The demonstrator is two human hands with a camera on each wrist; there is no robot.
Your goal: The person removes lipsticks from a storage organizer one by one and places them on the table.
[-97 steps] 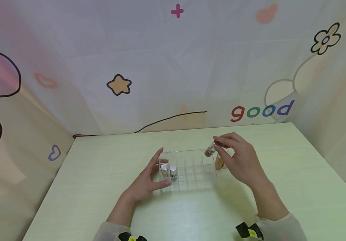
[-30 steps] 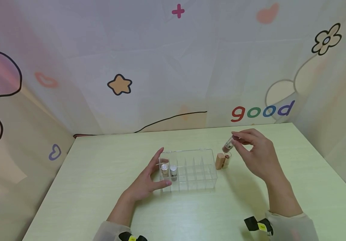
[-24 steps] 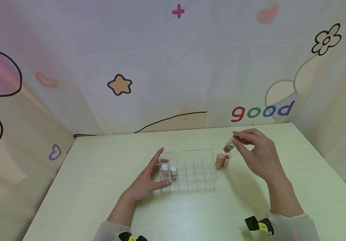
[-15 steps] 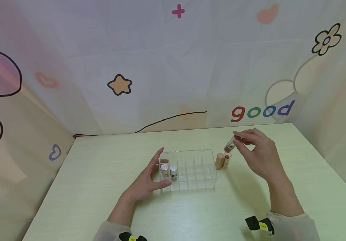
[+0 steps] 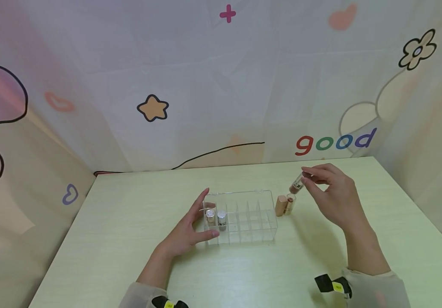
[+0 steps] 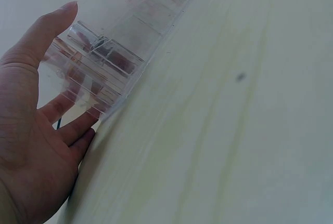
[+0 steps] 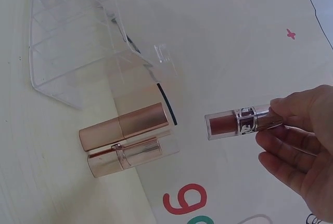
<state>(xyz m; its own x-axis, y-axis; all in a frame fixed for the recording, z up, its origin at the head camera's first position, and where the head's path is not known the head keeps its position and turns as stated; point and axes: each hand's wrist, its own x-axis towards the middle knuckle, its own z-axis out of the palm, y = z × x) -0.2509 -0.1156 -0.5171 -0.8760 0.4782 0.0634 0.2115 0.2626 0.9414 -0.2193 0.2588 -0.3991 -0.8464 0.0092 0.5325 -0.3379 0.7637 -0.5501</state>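
Observation:
My right hand [image 5: 336,196] pinches one end of a lipstick tube [image 7: 229,123] with a clear case and a reddish-brown end. In the head view the tube tilts in the air, its coloured end down, above and right of two upright tubes. My left hand [image 5: 182,235] holds the left end of a clear divided organizer [image 5: 247,229], thumb in front and fingers behind. Two silver-topped lipstick tubes stand in its leftmost compartments: one tube [image 5: 210,217] at the end, another tube [image 5: 221,220] beside it.
Right of the organizer stand a rose-gold lipstick tube [image 5: 281,206] and a partly clear lipstick tube [image 5: 290,205], side by side. A pale wooden table [image 5: 136,205] bears everything. A printed cloth backdrop [image 5: 205,85] rises behind the table's far edge.
My right hand has moved right with the lipstick, from above the organizer's right end to past the two upright tubes, which now show fully. The left hand and organizer have stayed put.

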